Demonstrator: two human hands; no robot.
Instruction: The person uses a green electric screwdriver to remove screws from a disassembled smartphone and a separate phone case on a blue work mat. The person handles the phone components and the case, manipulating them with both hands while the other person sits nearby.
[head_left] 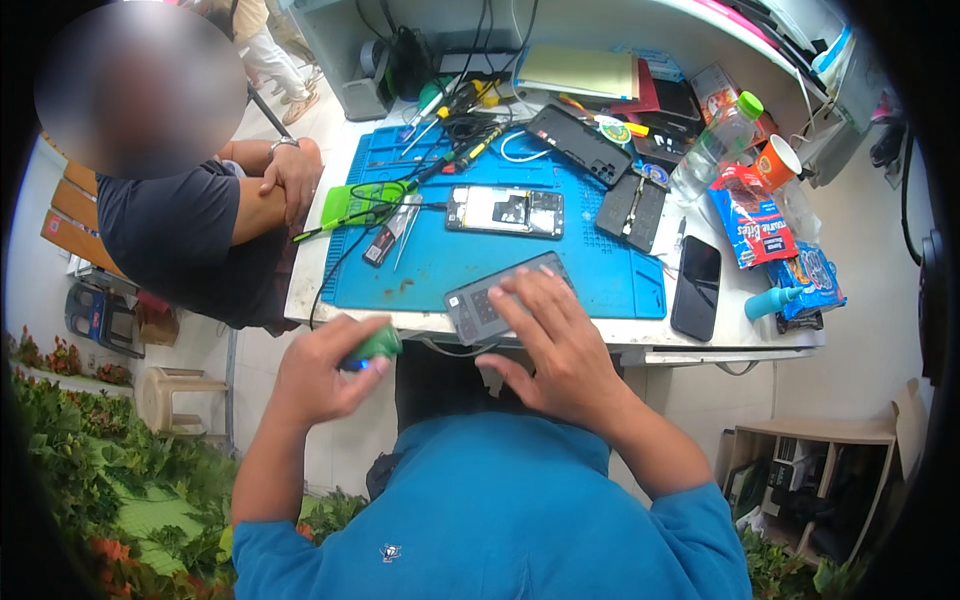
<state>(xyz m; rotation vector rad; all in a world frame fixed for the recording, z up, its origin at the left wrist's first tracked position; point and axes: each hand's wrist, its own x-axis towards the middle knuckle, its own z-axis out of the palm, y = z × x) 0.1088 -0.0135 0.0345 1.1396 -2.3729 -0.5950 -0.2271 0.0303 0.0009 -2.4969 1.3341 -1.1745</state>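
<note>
1. Head view: left hand (328, 372), at the grey panel's (472, 312) 8 o'clock, is closed round a small green object (378, 344).
2. Right hand (560, 358), at 5 o'clock, spreads its fingers over the panel; contact unclear.
3. Panel crosses the blue mat's (610, 285) 6 o'clock edge; steadying it flat should help.

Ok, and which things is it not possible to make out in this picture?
All in the head view:
Green object: partly covered by the left hand, so its kind is unclear.
Grey panel: part lies behind the right hand, which also hides whether they touch.
Opened phone: inner parts too small to identify.
Standing person: cut off by the top edge.
</note>
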